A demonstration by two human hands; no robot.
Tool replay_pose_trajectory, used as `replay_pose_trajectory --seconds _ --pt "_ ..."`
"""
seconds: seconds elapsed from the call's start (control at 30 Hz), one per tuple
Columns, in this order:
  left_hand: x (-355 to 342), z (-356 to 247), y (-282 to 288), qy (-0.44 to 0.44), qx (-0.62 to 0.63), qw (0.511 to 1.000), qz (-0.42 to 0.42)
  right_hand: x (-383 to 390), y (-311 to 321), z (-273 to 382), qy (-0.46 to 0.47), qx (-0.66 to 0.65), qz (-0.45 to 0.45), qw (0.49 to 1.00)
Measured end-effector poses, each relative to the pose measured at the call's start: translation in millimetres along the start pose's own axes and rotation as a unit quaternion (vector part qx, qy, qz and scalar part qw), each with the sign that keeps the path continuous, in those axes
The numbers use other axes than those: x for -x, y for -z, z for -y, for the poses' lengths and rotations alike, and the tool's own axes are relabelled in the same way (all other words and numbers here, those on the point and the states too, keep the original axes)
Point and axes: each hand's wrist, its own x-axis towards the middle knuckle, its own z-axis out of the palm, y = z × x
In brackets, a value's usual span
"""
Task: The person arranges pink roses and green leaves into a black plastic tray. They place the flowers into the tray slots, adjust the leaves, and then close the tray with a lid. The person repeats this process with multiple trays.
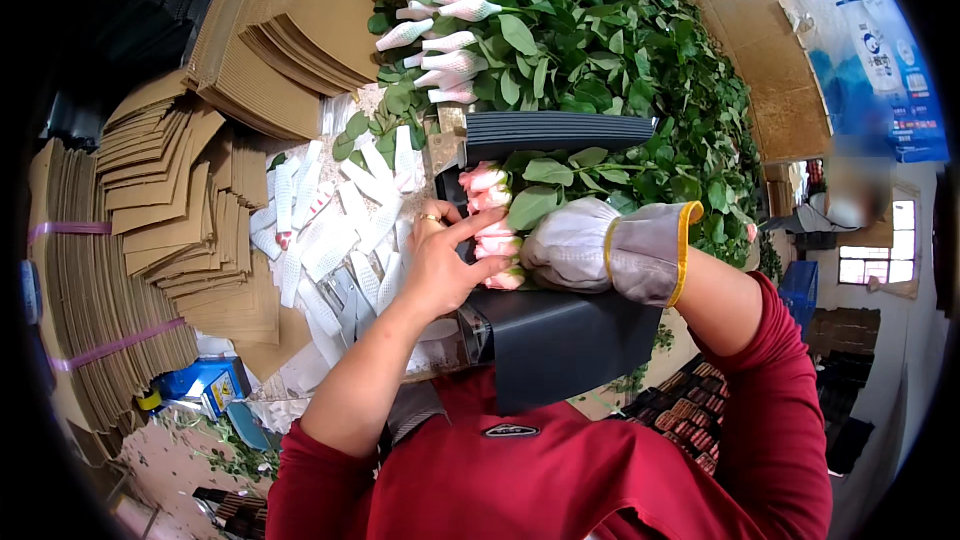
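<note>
My left hand (445, 265), fingers spread, touches pink roses (497, 244); my gloved right hand (570, 248) beside them, near black sheet (575, 345), grip I cannot tell

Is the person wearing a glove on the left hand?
No, the left hand is bare, while the right hand wears a pale glove.

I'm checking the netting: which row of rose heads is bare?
The pink row touched by the left hand: its heads are uncovered, while the upper row wears white mesh sleeves.
</note>
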Motion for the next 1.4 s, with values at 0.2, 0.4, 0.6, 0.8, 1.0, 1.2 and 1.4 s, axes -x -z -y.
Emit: replay_pose_trajectory --seconds 0.2,0.4,0.6,0.8,1.0,1.2,1.4 --pt "2 5 1 0.014 0.006 1.0 -0.004 82 -3 14 0.014 -0.049 -0.281 0.958" --pt "-2 -2 -1 -0.001 -0.008 1.0 0.023 175 -304 -17 -0.127 -0.273 0.005 0.954" --pt "-1 4 2 -0.034 0.001 0.999 -0.006 137 -13 70 0.137 -0.428 -0.409 0.795" --pt "-6 21 -9 -0.088 0.007 0.995 -0.036 27 7 3 -0.011 -0.028 -0.208 0.978" --pt "-27 6 58 0.054 0.105 0.993 -0.01 13 2 -4 0.012 -0.037 -0.196 0.98" --pt "-71 2 28 0.023 -0.079 0.996 0.025 0 59 18 0.073 0.18 -0.162 0.968" --pt "-61 -9 40 -0.001 -0.066 0.997 0.034 -59 255 169 0.235 0.047 -0.316 0.918"
